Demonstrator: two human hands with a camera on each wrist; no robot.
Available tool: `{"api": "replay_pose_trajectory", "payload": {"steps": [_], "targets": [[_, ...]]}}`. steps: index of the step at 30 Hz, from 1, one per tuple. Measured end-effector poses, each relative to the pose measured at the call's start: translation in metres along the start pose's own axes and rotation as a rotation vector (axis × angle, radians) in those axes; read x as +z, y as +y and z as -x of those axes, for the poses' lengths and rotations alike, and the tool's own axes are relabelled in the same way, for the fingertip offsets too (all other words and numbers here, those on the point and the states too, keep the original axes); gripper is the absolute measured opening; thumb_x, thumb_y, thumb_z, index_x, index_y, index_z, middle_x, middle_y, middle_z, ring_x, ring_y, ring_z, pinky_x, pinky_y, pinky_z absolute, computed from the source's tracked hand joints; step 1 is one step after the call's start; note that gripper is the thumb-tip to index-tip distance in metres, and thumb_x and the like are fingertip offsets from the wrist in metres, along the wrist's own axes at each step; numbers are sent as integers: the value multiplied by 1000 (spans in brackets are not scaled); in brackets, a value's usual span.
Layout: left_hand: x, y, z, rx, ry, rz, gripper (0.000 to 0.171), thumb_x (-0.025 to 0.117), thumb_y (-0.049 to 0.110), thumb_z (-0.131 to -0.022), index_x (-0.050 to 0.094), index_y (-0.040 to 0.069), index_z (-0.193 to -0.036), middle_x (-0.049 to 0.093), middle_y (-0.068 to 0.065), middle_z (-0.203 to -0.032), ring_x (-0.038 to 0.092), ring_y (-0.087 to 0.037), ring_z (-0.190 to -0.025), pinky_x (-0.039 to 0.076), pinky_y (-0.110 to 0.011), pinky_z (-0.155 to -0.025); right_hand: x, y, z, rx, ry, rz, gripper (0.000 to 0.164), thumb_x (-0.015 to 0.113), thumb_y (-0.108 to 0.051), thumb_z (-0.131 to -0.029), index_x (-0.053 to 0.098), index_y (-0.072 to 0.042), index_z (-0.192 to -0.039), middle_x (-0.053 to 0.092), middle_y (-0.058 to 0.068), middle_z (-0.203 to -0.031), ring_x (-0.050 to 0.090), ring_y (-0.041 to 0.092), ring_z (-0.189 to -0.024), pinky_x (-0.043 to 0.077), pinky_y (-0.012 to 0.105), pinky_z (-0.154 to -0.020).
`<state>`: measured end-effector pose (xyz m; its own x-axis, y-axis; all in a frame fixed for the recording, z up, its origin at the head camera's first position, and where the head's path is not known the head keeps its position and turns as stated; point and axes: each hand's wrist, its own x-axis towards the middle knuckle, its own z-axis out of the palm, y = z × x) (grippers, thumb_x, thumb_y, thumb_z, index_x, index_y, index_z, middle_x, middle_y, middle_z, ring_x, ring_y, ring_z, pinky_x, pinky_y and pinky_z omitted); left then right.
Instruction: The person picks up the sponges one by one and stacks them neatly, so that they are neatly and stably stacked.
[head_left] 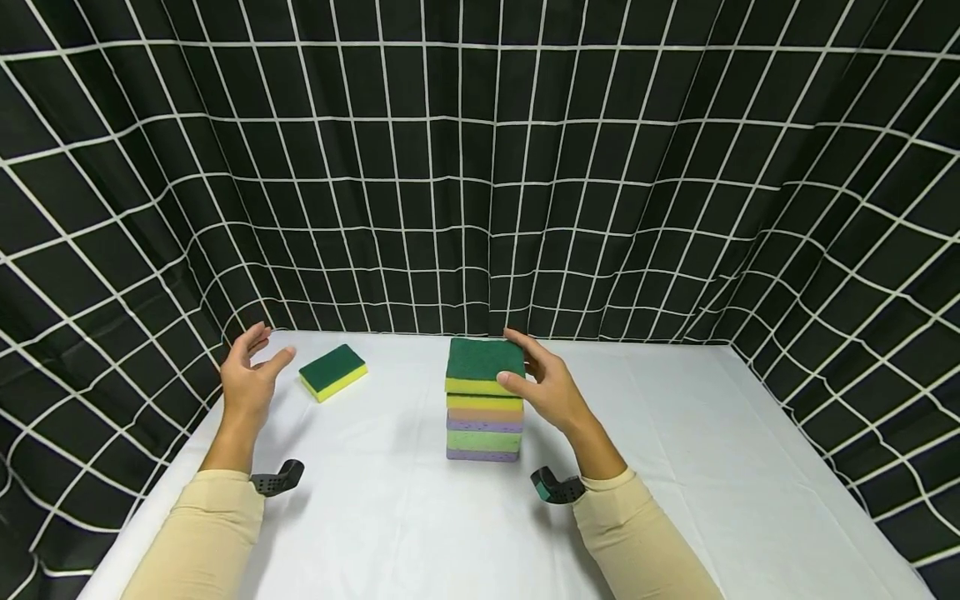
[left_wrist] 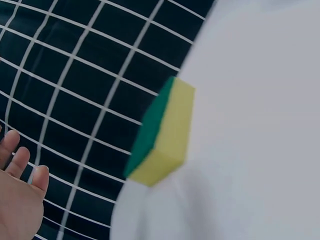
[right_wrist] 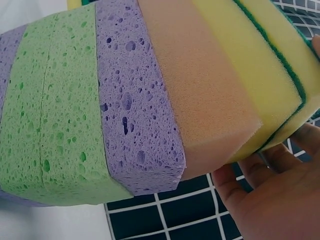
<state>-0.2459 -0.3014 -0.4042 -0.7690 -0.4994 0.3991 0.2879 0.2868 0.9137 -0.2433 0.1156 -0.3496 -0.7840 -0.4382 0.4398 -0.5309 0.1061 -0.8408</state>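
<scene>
A stack of sponges stands on the table in the head view. At its top is a green-and-yellow scouring sponge [head_left: 486, 360], green side up. My right hand [head_left: 553, 390] holds that sponge at its right end, thumb on the front edge and index finger at the back. In the right wrist view, below it come another yellow sponge [right_wrist: 250, 65], an orange sponge [right_wrist: 195, 85], a purple sponge [right_wrist: 132, 100], green ones [right_wrist: 65, 110] and a purple one at the bottom. My left hand [head_left: 249, 375], fingers loosely bent and holding nothing, hovers left of a separate scouring sponge [head_left: 333, 372].
A white cloth [head_left: 360, 517] covers the table. Black curtains with a white grid [head_left: 480, 167] stand along its back and both sides. Each wrist wears a dark camera mount, the left one [head_left: 279, 478] and the right one [head_left: 557, 487].
</scene>
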Motion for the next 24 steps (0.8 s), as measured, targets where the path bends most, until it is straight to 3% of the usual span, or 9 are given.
{"api": "replay_pose_trajectory", "payload": {"steps": [9,16,24], "targets": [[5,-28,3,-89,-2,55,68,72,3,-83,42,3,-144,45,-13,-142,37,-23,-131,32,-35,-105,0,0,1,1,3,9,59,61,-1,-90,37,7,-144,49,24,-132,51,36,-113,40,52,-97],[9,-52,7,-206,-60,-19,75,73,14,-86,34,4,-149,36,-16,-149,28,-27,-137,24,-44,-110,0,0,2,2,3,11,60,61,-1,-90,37,6,-144,46,25,-135,51,36,-113,40,53,-97],[14,-69,8,-299,-116,-110,83,73,30,-87,27,6,-152,29,-14,-153,21,-28,-140,24,-43,-110,-1,-1,1,-4,8,7,59,62,1,-89,37,8,-143,50,24,-130,53,35,-111,41,53,-95]]}}
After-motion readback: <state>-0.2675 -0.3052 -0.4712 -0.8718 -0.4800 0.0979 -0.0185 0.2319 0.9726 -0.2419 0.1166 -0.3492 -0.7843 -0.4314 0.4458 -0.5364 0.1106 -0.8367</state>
